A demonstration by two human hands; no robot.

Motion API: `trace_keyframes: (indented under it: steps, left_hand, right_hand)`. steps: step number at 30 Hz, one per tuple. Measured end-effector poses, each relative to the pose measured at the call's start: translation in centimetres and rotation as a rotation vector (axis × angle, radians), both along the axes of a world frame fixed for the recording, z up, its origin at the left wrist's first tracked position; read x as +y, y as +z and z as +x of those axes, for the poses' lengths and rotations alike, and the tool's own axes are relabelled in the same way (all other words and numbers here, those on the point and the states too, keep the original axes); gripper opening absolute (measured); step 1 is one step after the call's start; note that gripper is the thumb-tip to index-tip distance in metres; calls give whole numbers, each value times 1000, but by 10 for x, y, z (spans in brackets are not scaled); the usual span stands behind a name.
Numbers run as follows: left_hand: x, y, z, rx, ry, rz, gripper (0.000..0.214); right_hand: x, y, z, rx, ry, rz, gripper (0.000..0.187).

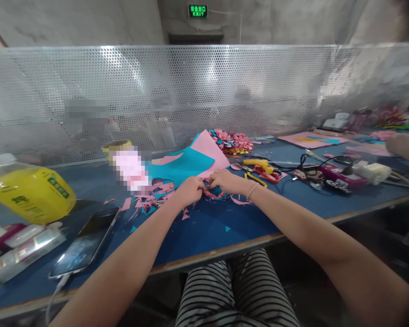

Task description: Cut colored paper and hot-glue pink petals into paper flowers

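My left hand [189,190] and my right hand [226,180] meet at the middle of the blue table [207,231], both with fingers curled in a pinch on a small pink and blue paper piece [214,193] between them. Pink and blue paper scraps [150,197] lie scattered to the left of my hands. Sheets of blue paper [184,165] and pink paper [209,147] lie just behind them. A thin bracelet sits on my right wrist.
A phone [85,243] on a cable lies front left, near a yellow bottle [30,193]. Paper flowers [231,141], a yellow glue gun [257,162], red scissors [267,175] and a power strip [371,171] lie right. A perforated metal screen [204,91] backs the table. Another person's arm [404,146] rests far right.
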State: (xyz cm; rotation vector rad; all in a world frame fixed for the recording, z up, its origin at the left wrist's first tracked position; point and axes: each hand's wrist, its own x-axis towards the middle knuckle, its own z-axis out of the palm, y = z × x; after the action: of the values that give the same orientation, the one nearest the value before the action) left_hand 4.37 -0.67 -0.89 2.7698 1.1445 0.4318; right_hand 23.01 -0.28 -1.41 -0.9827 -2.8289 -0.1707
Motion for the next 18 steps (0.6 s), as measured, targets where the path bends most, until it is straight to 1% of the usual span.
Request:
trace_keyframes:
  steps: [3,7,9,11,13,14,16,18]
  left_hand:
    - [-2,1,1,23,4,2,28]
    - [-7,3,2,65,13,57,29]
    - [-7,3,2,63,-2,91,28]
    - [-6,2,1,52,-19,106,27]
    - [-6,1,0,42,-26,107,28]
    - [-6,0,0,39,-28,107,28]
    - [-6,0,0,32,-22,118,25]
    - [-6,0,1,25,-10,132,22]
  right_hand:
    - [-1,-1,1,-14,-21,-13,31]
    - [-1,0,2,30,-24,-14,31]
    - [0,5,6,102,-4,-10,34]
    - [-1,13,13,222,11,-28,38]
    - [-3,22,21,327,21,-100,40]
    - [-5,26,24,341,30,-154,40]
    - [-8,31,31,310,44,-250,37]
    - [-9,32,35,264,45,-306,32]
